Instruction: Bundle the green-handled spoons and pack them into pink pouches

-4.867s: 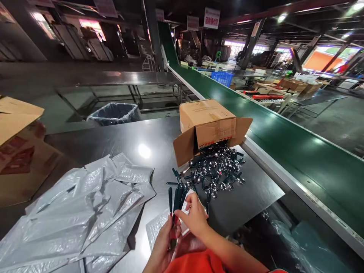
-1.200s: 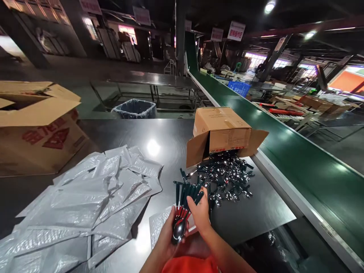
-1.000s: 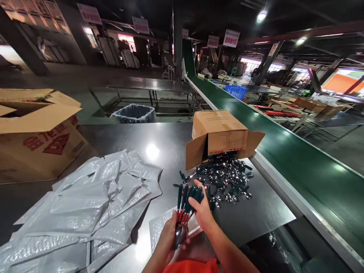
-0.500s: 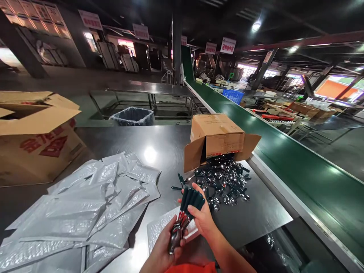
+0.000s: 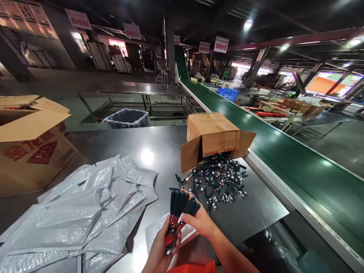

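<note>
A bunch of spoons [image 5: 178,204] with dark green handles is held in front of me, handles up and metal bowls down. My left hand [image 5: 162,242] is closed around the metal ends. My right hand [image 5: 199,220] grips part of the bunch by the handles, its thumb across the front. The handles fan into two groups. Below my hands a padded mailer [image 5: 153,231] lies on the metal table, partly hidden. Beyond them a loose heap of the same spoons [image 5: 224,180] spills from an open cardboard box [image 5: 220,142] lying on its side.
Grey padded mailers [image 5: 62,223] are piled on the table's left side. Behind them stands an open carton [image 5: 31,155]. A green conveyor belt [image 5: 273,140] runs along the right. A lined bin [image 5: 126,118] stands past the table's far edge.
The spoons have split from one tight fan into two groups, with my right hand drawing some handles to the right. My view has turned slightly to the right.
</note>
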`<state>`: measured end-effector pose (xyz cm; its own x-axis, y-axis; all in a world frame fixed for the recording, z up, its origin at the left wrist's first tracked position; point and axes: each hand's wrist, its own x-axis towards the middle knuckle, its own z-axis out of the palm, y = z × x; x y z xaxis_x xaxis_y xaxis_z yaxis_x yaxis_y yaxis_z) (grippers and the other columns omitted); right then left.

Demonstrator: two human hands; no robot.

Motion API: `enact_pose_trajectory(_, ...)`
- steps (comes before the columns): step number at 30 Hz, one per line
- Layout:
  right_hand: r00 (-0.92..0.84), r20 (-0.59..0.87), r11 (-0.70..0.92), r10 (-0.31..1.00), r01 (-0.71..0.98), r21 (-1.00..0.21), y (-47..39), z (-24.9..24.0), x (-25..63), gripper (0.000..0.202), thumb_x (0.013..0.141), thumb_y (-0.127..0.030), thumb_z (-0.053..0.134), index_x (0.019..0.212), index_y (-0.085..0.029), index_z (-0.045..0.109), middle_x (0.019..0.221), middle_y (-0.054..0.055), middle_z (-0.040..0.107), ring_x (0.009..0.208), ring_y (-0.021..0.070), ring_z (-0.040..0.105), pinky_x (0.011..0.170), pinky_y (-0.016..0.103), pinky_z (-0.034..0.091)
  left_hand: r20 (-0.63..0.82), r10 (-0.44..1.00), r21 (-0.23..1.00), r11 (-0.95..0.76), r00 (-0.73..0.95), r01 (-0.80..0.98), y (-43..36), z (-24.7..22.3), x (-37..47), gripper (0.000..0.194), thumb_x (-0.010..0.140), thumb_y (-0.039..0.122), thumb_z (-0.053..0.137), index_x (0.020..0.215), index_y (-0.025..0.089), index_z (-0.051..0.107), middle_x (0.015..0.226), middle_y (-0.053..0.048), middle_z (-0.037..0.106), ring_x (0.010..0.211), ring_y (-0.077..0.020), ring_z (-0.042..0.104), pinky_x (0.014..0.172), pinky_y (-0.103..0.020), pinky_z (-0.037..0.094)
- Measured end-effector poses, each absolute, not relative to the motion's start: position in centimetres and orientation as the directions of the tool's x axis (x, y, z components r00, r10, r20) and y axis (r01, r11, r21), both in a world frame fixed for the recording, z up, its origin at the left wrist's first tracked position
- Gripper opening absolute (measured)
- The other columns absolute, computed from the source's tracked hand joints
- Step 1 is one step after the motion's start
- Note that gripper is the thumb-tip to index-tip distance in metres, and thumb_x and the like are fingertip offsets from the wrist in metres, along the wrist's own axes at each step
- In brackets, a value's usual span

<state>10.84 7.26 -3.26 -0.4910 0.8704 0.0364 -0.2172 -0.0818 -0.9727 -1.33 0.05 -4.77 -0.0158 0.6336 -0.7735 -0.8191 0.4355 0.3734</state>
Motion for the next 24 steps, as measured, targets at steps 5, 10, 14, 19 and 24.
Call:
enact_pose_trajectory(5,-0.220,0.231,0.229,0.948,-0.035,-0.973,7.0,-2.5,11.3,0.049,0.068,-0.023,0.077,0.112,-0.025,0.056,0.101,0.002,0.060,0.087,0.0166,0.058,0.084,0.031,0.050,-0.746,0.654,0.413,0.310,-0.123,-0.856,-0.1,-5.5,-2.3,0.021,0.091,0.030,0.061,0.078,0.014,0.061,0.058,-0.003,0.068,0.038,-0.0105,0.058,0.032,-0.016,0.040)
enact_pose_trajectory(10,-0.286,0.453,0.502,0.844,0.126,-0.856,6.5,-0.6,11.1,0.010,0.075,-0.016,0.057,0.082,-0.022,0.052,0.081,-0.001,0.053,0.074,0.0139,0.050,0.066,0.025,0.043,-0.599,0.788,0.547,0.269,-0.145,-0.793,-0.5,-7.3,-2.9,0.050,0.048,0.047,0.092,0.070,0.013,0.063,0.051,0.001,0.062,0.036,-0.0107,0.052,0.029,-0.018,0.035)
enact_pose_trajectory(14,-0.294,0.404,0.477,0.866,0.244,-0.844,6.5,-0.7,11.1,0.015,0.087,-0.027,0.057,0.075,-0.022,0.049,0.066,-0.004,0.049,0.062,0.0118,0.047,0.059,0.024,0.039,-0.642,0.756,0.499,0.288,-0.125,-0.817,-0.9,-8.5,-2.9,0.052,0.045,0.049,0.093,0.069,0.014,0.064,0.057,0.000,0.065,0.043,-0.0115,0.056,0.031,-0.018,0.035)
enact_pose_trajectory(19,-0.392,0.481,0.602,0.784,0.293,-0.743,6.9,0.1,11.9,0.020,0.096,-0.026,0.050,0.115,-0.021,0.054,0.102,0.006,0.060,0.079,0.0146,0.058,0.074,0.027,0.050,-0.622,0.779,0.522,0.332,-0.084,-0.786,-1.2,-9.8,-3.4,0.055,0.044,0.053,0.093,0.071,0.014,0.065,0.063,-0.004,0.069,0.046,-0.0126,0.058,0.030,-0.018,0.033)
enact_pose_trajectory(24,-0.643,0.453,0.728,0.618,0.249,-0.639,7.4,1.4,12.4,0.023,0.103,-0.028,0.036,0.111,-0.022,0.057,0.098,0.006,0.065,0.090,0.0172,0.061,0.079,0.029,0.050,-0.650,0.759,0.496,0.376,-0.048,-0.783,-1.3,-9.7,-3.5,0.055,0.042,0.052,0.094,0.068,0.015,0.063,0.058,-0.002,0.067,0.041,-0.0123,0.055,0.032,-0.020,0.035)
